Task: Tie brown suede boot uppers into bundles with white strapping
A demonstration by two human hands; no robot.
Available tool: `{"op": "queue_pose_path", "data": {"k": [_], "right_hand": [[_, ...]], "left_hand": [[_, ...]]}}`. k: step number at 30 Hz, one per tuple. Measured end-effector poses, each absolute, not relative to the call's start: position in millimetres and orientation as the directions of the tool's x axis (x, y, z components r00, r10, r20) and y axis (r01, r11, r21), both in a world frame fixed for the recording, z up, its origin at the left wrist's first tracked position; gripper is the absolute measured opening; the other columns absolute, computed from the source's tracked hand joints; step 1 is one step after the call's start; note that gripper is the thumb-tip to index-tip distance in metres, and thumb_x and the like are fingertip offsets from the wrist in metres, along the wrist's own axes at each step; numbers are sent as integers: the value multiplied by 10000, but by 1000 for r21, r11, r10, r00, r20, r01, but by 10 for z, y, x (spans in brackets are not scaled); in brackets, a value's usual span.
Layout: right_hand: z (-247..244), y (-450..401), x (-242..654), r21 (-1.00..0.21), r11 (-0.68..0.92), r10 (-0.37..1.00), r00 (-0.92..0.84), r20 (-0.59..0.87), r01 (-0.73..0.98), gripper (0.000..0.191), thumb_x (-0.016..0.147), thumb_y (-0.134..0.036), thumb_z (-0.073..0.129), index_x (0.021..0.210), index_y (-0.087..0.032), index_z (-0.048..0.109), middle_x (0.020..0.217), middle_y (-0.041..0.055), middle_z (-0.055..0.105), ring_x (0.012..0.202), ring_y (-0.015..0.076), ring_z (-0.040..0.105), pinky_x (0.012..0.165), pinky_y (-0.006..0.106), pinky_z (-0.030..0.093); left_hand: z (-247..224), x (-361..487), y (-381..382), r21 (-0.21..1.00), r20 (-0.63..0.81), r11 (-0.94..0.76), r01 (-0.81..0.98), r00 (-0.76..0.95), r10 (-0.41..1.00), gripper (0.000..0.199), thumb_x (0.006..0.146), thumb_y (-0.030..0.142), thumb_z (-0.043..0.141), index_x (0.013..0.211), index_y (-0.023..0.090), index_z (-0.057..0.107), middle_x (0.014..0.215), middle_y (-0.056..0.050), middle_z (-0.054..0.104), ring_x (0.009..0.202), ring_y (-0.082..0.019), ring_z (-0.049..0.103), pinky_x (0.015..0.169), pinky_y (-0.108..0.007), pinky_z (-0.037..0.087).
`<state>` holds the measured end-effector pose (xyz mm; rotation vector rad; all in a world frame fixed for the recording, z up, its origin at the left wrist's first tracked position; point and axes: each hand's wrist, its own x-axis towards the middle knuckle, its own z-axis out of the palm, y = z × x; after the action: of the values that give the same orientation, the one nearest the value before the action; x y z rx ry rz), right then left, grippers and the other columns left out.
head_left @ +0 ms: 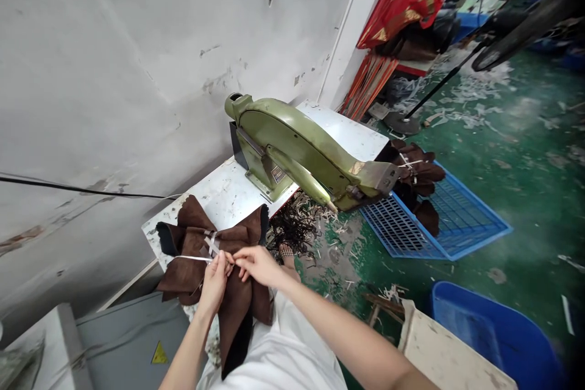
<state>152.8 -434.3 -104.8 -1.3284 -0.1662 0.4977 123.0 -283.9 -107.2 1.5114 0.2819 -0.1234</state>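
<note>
A bundle of brown leather-like pieces (pixel 194 236) lies on the near left end of the white table, partly over my lap. White strips (pixel 211 244) cross and bind its middle. My left hand (pixel 218 273) pinches a white strip just above the bundle, with one end sticking out to the left. My right hand (pixel 252 263) meets it there, fingers closed together at the strip; what exactly they pinch is too small to tell. Behind the bundle stands a green machine (pixel 297 134) with a long curved arm.
The white table (pixel 214 192) runs along the wall. On the right, a blue crate (pixel 470 213) holds another tied brown bundle (pixel 418 170). Dark scraps (pixel 299 222) lie under the machine. A blue tub (pixel 493 335) and beige board (pixel 448 347) are at lower right.
</note>
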Motion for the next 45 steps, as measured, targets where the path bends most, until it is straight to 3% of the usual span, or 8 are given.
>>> {"op": "queue_pose_path", "data": {"k": [11, 15, 23, 29, 34, 36, 41, 45], "right_hand": [[-1085, -4021, 1265, -997, 15, 114, 990, -78, -81, 149, 885, -193, 544, 873, -213, 691, 757, -11, 660, 650, 127, 606, 618, 219, 475], [-1141, -3963, 1212, -992, -127, 64, 998, 14, 22, 211, 885, -175, 533, 933, -224, 732, 841, 16, 681, 755, 148, 628, 712, 243, 489], [-1299, -3988, 1093, -918, -289, 150, 960, 238, 273, 270, 925, -213, 490, 1099, -221, 696, 925, 43, 655, 821, 161, 621, 768, 252, 493], [-1375, -4045, 1244, -993, 62, 150, 983, 105, 97, 217, 920, -255, 551, 873, -200, 755, 838, 33, 692, 720, 138, 640, 716, 254, 511], [-1378, -4269, 1488, -898, 323, 504, 857, -104, -299, 347, 740, -477, 739, 852, -149, 766, 823, 60, 727, 721, 179, 687, 740, 331, 561], [-1366, -4337, 1576, -869, 304, 604, 784, -140, -390, 380, 648, -462, 811, 831, -132, 767, 775, 64, 729, 734, 190, 689, 783, 359, 555], [-1347, -4406, 1682, -875, 238, 665, 727, -170, -422, 322, 592, -376, 858, 786, -138, 760, 739, 52, 730, 689, 167, 665, 791, 359, 535], [-1360, -4426, 1695, -918, 166, 659, 733, -168, -360, 270, 612, -341, 847, 777, -145, 761, 716, 44, 725, 653, 149, 633, 743, 315, 504]], "left_hand": [[-881, 1236, -2957, 901, -364, 311, 302, 917, 165, 551, 815, 517, 688, 1231, 158, 646, 545, 93, 367, 517, -44, 355, 538, -160, 347], [-789, 1233, -2975, 811, -498, 498, 306, 808, 315, 248, 966, 255, 533, 1129, 158, 692, 610, 39, 546, 562, -36, 518, 607, -125, 464], [-449, 1505, -3085, 548, -831, 670, 501, 419, 367, 427, 1000, 60, 267, 944, 149, 682, 715, -5, 691, 582, -61, 654, 589, -169, 562], [-547, 1008, -2840, 910, -401, 54, 410, 841, 364, 231, 851, 299, 673, 994, 128, 732, 808, -55, 724, 756, -152, 676, 715, -238, 548], [-493, 859, -2330, 955, -121, -207, 213, 916, 382, 442, 788, 568, 629, 918, 168, 764, 900, -58, 721, 838, -206, 634, 809, -315, 500], [-418, 975, -2302, 946, -17, -303, 119, 947, 321, 397, 811, 538, 596, 937, 201, 762, 982, -72, 727, 923, -241, 634, 891, -362, 474], [-424, 1316, -2523, 755, -61, -639, -145, 955, -290, 176, 840, 339, 618, 843, 243, 765, 900, -74, 730, 895, -241, 611, 908, -384, 423], [-585, 1369, -2573, 652, -35, -717, -245, 936, -351, 151, 861, 315, 622, 835, 238, 750, 890, -52, 720, 899, -219, 583, 950, -401, 347]]}}
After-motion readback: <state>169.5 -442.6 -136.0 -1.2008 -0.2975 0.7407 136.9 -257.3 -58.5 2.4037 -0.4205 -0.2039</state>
